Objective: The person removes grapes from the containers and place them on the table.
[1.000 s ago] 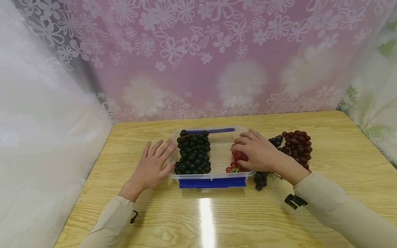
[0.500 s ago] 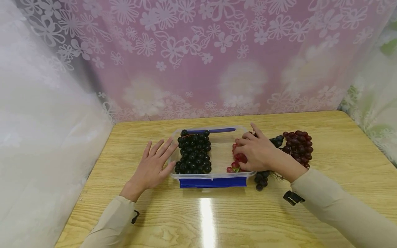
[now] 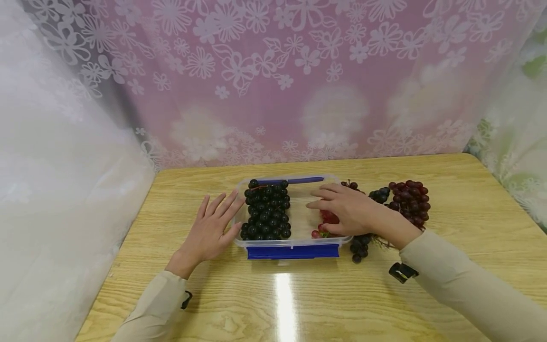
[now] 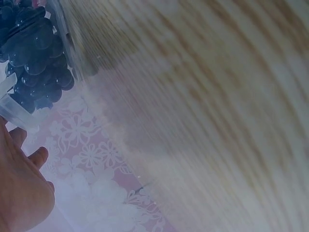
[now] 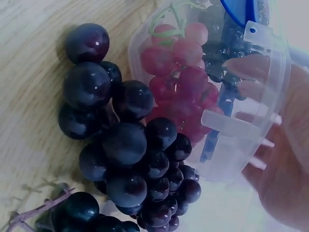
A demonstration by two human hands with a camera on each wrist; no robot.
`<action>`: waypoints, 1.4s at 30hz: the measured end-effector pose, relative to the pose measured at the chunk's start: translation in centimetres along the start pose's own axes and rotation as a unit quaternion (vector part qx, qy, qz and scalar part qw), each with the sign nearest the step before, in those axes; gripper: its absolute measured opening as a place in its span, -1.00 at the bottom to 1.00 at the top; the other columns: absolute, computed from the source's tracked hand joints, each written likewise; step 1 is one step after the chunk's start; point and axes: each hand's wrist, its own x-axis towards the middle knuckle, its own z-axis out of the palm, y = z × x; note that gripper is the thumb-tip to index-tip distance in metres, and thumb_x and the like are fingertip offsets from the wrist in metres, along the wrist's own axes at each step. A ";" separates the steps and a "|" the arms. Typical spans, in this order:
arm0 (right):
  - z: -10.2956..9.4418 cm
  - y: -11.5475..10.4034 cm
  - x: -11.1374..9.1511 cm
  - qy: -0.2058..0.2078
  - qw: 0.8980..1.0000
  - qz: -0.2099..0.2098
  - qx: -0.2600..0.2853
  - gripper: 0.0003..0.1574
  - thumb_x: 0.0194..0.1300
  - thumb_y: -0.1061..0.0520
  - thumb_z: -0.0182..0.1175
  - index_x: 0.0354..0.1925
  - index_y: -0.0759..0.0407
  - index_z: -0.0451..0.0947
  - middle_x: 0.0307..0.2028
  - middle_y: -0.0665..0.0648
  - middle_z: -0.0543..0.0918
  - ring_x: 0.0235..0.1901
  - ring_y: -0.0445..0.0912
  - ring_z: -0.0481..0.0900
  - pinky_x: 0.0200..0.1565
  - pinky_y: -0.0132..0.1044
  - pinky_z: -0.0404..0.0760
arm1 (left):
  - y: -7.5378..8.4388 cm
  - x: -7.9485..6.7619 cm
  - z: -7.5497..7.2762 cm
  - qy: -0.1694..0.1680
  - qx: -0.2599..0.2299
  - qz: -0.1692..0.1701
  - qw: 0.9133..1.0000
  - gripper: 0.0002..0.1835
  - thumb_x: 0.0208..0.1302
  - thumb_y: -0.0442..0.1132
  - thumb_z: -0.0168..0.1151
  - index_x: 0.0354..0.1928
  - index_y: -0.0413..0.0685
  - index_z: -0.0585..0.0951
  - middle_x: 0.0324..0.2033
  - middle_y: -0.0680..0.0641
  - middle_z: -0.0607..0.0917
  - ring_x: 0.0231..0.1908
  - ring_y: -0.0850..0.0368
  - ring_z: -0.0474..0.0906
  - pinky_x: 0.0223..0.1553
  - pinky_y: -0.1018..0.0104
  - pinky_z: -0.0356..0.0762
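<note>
A clear plastic container [image 3: 299,242] with blue clips stands on the table. Glossy black grapes [image 3: 265,213] fill its left part, and a bunch of red grapes [image 5: 186,87] with a green stem lies along its right end. My left hand [image 3: 207,233] has its fingers spread, the tips at the container's left rim. Over the right end reaches my right hand [image 3: 354,210], its fingers stretched out above the red grapes and partly hiding them in the head view. The thumb is low, near the green stem. Between the two bunches the container's bottom shows.
Just right of the container lies a bunch of dark purple grapes [image 5: 123,145], partly under my right wrist in the head view. A reddish-brown bunch [image 3: 410,202] lies farther right on the wooden table [image 3: 231,304]. A pink flowered curtain [image 3: 265,95] hangs behind.
My right hand's fingers have lifted and straightened off the red grapes, reaching farther left over the container. The left hand and the container have stayed in place.
</note>
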 end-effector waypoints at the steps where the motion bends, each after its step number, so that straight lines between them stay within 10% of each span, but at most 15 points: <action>1: 0.0 0.0 0.1 0.000 1.000 -0.006 0.005 -0.36 0.21 -0.14 0.28 0.21 0.06 0.51 0.25 0.21 0.41 0.27 0.15 0.28 0.26 0.11 0.22 | 0.0 0.0 0.0 0.000 0.001 0.000 1.000 -0.38 0.49 0.16 -0.29 0.48 0.08 0.18 0.47 -0.01 0.05 0.41 -0.08 -0.04 0.36 -0.15 -0.35; 24: -0.9 -0.9 0.7 -0.088 0.989 0.087 -0.081 -0.64 -0.04 0.13 0.42 -0.20 -0.18 0.67 -0.15 -0.02 0.60 -0.08 0.05 0.45 0.28 0.33 -0.27 | 0.2 0.0 0.2 0.005 -0.015 -0.001 1.000 -0.39 0.50 0.15 -0.32 0.49 0.14 0.12 0.47 0.01 0.02 0.42 -0.06 -0.05 0.36 -0.13 -0.37; 42: -0.2 -0.7 0.1 0.070 0.992 0.058 -0.089 -0.75 -0.04 0.08 0.38 -0.28 0.00 0.67 -0.32 -0.01 0.68 -0.23 0.04 0.53 0.29 0.33 -0.25 | 0.1 -0.1 0.4 0.011 -0.014 -0.001 1.000 -0.40 0.50 0.13 -0.28 0.49 0.12 0.15 0.46 -0.04 0.06 0.39 -0.11 0.02 0.35 -0.16 -0.29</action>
